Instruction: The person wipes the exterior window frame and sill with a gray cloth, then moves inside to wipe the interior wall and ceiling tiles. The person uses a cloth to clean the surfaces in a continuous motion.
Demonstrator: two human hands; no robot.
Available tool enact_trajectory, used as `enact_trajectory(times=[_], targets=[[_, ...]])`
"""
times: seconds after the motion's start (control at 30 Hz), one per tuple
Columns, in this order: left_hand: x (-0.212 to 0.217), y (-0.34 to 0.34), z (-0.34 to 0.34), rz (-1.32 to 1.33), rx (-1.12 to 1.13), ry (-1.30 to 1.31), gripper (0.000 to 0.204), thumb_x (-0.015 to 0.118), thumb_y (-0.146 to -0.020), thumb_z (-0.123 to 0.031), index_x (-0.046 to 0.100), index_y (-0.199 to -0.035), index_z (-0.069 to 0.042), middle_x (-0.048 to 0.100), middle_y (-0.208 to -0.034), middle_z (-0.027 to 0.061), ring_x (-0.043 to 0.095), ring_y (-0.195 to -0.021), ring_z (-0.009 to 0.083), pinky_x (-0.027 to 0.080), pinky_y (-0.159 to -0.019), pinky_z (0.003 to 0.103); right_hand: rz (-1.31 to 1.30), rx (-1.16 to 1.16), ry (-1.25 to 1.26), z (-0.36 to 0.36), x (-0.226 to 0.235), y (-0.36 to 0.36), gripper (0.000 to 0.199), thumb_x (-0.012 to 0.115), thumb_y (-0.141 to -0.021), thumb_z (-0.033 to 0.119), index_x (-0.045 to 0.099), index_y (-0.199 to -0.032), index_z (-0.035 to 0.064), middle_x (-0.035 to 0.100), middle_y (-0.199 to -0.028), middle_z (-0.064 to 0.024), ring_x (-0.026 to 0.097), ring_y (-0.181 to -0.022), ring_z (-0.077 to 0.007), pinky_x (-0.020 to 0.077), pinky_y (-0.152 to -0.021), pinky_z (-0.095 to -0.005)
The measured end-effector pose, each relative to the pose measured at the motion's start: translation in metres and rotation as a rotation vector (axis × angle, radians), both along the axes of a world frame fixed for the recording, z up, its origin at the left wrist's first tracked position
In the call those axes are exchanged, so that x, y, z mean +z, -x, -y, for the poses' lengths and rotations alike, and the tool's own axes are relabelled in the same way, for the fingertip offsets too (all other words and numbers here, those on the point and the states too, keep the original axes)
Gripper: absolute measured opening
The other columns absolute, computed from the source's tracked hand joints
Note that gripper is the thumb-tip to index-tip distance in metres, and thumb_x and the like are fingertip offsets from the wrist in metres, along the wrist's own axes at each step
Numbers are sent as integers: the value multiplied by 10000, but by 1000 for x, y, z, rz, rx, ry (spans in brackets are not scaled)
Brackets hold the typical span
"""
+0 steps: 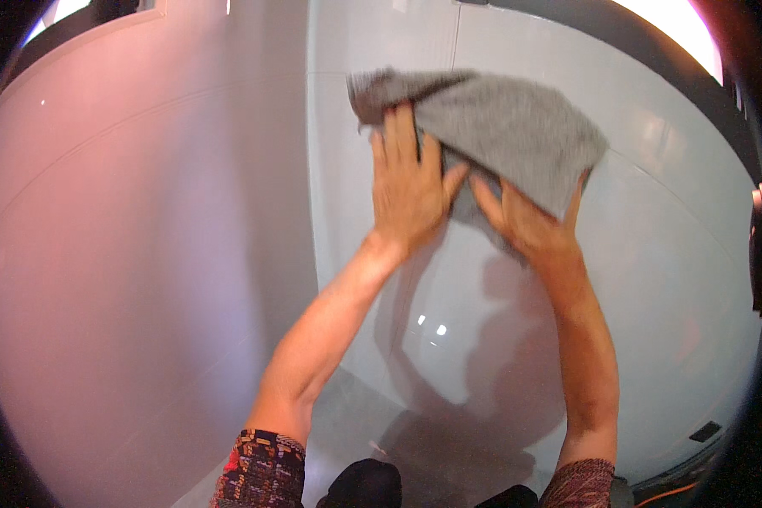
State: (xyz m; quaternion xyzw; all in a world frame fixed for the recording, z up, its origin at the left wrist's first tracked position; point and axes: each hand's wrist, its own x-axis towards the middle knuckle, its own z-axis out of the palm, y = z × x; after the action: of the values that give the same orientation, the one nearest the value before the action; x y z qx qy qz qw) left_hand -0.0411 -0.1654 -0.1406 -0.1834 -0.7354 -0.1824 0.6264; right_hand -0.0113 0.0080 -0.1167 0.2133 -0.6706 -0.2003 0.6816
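A grey cloth [516, 118], folded and blurred at its edges, lies against a glossy white wall panel [652, 271] in front of me. My left hand [411, 182] has its fingers stretched out and flat, the tips pressed on the cloth's darker left part. Close beside it, my right hand [533, 220] holds the cloth's right part. A fold of cloth drapes over most of the right fingers and hides them, while the thumb and the outer finger show. Both arms reach upward, and the two thumbs nearly meet below the cloth.
Another glossy panel [144, 212] meets the front one at a vertical corner on the left. A dark frame [652, 55] borders the top right. Low on the right are a small black rectangle [705, 432] and an orange cable [665, 494]. Dark rounded shapes [364, 484] show below me.
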Motion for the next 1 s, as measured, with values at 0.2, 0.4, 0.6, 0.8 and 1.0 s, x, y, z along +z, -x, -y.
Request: enact_trajectory(times=[0.2,0.4,0.6,0.8,1.0], targets=[[-1,10,0,35,50,-68,508,551,-873,-340,430,-1158,62,206,-1429,309,232,-1320,447,218,-1032,594,257,235,233,29,22,-1,449,631,-769,345,567,-1165,142,542,-1224,-64,440,-1204,-320,218,-1015,-606],[-129,29,33,367,97,-279,511,564,-849,-353,451,-1074,91,132,-1437,336,153,-1332,482,162,-1027,637,907,965,433,55,-66,51,921,817,-622,180,261,-1337,13,415,-1292,-182,432,-1203,-317,347,-1031,-395],[90,157,153,445,-62,-185,527,563,-845,-349,479,-945,162,76,-1414,398,88,-1339,506,96,-1035,648,1009,811,608,182,149,147,817,775,-675,200,308,-1312,-9,417,-1299,-184,418,-1215,-311,333,-1042,-402],[37,17,-13,654,-151,-342,651,581,-783,-308,439,-1061,263,50,-1426,380,9,-1346,504,40,-1060,630,1013,178,116,7,92,38,715,702,-741,287,373,-1328,45,432,-1340,-109,381,-1258,-292,239,-1103,-399],[87,-1,3,537,-131,-163,730,615,-773,-345,355,-1234,158,100,-1419,339,64,-1329,508,49,-1061,622,1031,427,355,8,132,5,754,732,-732,328,362,-1347,95,435,-1303,-108,394,-1225,-295,291,-1062,-422]])
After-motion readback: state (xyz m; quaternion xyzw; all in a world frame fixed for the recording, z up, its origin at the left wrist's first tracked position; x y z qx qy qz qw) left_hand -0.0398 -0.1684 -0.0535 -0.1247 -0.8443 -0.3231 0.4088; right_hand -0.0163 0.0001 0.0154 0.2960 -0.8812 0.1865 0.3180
